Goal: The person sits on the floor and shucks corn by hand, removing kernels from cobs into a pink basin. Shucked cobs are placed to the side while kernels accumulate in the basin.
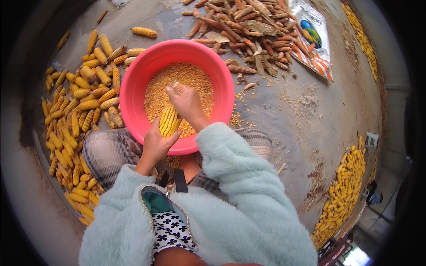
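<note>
A red plastic basin stands in front of me, between my knees, with loose corn kernels covering its bottom. Over its near part, my left hand grips the lower end of a yellow ear of corn, thumb on one side and fingers on the other. My right hand is at the ear's upper end, fingers curled together above the kernels. Something small and pale shows at its fingertips; whether the fingers hold it or it is part of the ear, I cannot tell.
Unshelled corn ears are heaped at the left. Stripped cobs and husks lie beyond the basin, beside a printed sack. Kernels are scattered right of the basin. Another pile of ears lies at the far right.
</note>
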`<state>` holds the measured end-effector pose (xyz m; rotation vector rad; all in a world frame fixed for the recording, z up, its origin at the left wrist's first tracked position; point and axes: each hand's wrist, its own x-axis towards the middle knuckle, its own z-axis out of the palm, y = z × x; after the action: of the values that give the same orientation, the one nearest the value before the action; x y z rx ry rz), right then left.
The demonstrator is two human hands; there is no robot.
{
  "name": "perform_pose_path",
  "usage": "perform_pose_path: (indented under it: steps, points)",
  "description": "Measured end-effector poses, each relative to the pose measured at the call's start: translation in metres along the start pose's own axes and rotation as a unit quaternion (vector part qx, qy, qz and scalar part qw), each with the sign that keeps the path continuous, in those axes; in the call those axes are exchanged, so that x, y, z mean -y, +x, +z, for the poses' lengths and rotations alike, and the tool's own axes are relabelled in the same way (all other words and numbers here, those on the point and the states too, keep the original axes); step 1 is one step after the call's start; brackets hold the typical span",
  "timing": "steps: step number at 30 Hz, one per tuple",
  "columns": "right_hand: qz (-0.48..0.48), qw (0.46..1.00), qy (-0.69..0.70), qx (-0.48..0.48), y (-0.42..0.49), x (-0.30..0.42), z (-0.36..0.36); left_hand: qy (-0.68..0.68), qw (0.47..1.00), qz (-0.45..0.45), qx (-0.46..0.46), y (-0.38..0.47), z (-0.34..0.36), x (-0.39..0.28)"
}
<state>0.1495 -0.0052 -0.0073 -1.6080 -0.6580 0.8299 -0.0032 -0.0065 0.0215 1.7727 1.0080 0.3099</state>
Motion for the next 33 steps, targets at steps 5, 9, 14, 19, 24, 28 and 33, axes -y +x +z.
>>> perform_pose_path:
  steps: [5, 9, 14, 19, 24, 28, 33]
  points:
    - [0.101, 0.959, 0.246, 0.102, 0.002, 0.025, -0.006, -0.299, 0.941, -0.135, 0.086, -0.008, -0.022, -0.008]
    - [0.086, 0.943, 0.268, 0.176, -0.007, 0.046, -0.008, -0.394, 0.9, -0.149, 0.115, -0.016, -0.04, -0.013]
    - [-0.321, 0.917, -0.161, 0.175, -0.036, 0.039, 0.01, -0.415, 0.881, -0.157, 0.164, -0.018, -0.052, 0.002]
    - [-0.162, 0.974, -0.141, 0.068, -0.038, 0.008, 0.028, -0.344, 0.909, -0.159, 0.173, -0.022, -0.041, 0.02]
    - [0.031, 0.994, -0.08, 0.069, -0.024, 0.002, 0.026, -0.255, 0.955, -0.101, 0.111, -0.027, -0.03, 0.027]
    - [0.01, 0.985, 0.054, 0.163, -0.021, 0.004, 0.026, -0.381, 0.906, -0.161, 0.09, -0.016, -0.04, 0.034]
    - [-0.209, 0.965, -0.119, 0.104, -0.035, -0.009, 0.042, -0.441, 0.873, -0.173, 0.118, -0.015, -0.031, 0.035]
